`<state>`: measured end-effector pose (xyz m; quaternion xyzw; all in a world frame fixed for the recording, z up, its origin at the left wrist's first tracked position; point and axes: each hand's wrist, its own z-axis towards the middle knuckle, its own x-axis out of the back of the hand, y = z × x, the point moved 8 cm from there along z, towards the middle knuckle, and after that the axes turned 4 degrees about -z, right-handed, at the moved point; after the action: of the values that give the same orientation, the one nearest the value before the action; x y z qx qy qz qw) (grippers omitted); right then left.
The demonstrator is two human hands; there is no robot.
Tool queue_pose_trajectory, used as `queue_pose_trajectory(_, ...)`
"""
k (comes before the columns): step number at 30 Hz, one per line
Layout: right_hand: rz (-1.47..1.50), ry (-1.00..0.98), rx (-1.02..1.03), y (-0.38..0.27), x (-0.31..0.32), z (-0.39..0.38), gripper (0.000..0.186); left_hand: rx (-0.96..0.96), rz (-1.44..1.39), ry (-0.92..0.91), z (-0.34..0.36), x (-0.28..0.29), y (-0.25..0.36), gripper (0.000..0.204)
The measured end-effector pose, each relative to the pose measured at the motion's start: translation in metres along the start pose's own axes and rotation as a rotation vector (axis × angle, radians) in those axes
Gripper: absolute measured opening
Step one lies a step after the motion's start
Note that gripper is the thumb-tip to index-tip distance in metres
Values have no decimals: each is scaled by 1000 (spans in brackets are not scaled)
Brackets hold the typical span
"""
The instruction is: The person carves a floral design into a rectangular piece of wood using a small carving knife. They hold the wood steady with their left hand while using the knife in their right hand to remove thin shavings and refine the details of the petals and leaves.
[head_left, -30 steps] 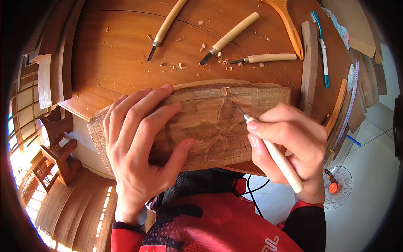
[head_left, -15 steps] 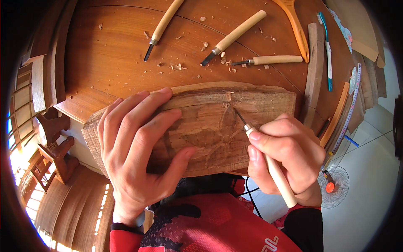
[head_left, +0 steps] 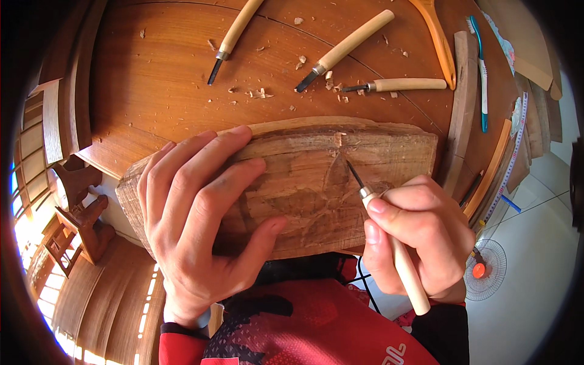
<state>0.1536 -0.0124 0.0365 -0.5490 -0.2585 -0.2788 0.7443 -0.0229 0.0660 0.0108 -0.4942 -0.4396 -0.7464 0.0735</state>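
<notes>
A thick wooden block [head_left: 292, 234] with a leaf-like carved pattern lies across the table's near edge, just above my lap. My left hand [head_left: 201, 207] rests spread over its left part, thumb and fingers apart, pressing on the wood. In my right hand [head_left: 420, 234] is a carving knife [head_left: 406, 271] with a pale wooden handle, gripped like a pen. Its thin dark blade slants up and left, the tip at the carved shape in the block's upper middle. Part of the carving is hidden behind my right hand's fingers.
Beyond the block lie several wooden-handled chisels, among them one chisel [head_left: 356, 41] pointing down-left, with wood shavings [head_left: 260, 93] about. To the right are an orange-brown brush handle [head_left: 439, 42], a wooden strip [head_left: 460, 109], a toothbrush [head_left: 482, 79] and a measuring tape [head_left: 510, 152]. A fan [head_left: 486, 269] stands on the floor.
My right hand and the carving knife have shifted slightly right and down, the blade tip moving a little along the carving. My left hand stays in place on the block.
</notes>
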Motion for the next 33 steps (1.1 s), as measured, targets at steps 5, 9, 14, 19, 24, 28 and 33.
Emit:
queue_pose_trajectory(5, -90, -31, 8, -6, -2, 3, 18, -8, -5, 22, -1, 0, 0, 48)
queue_pose_trajectory(9, -254, -48, 77, -20, -11, 2, 17, -13, -22, 30, -2, 0, 0, 47)
queue_pose_trajectory(14, -480, -179, 104, -37, -18, 17, 20, -14, -6, 23, 0, 2, 3, 45)
queue_pose_trajectory(19, -588, -191, 104, -40, -21, 23, 23, -14, -37, 32, 2, 3, 3, 45)
queue_pose_trajectory(24, -505, -167, 136, -35, -8, 15, 19, -16, -61, 38, 1, 3, 2, 45)
queue_pose_trajectory(28, -311, -6, -22, -16, 22, 9, 15, -12, -71, 46, 0, 1, 3, 45)
queue_pose_trajectory(33, -100, -14, -11, -2, 10, 7, 14, -3, -39, 30, 2, 1, 1, 45)
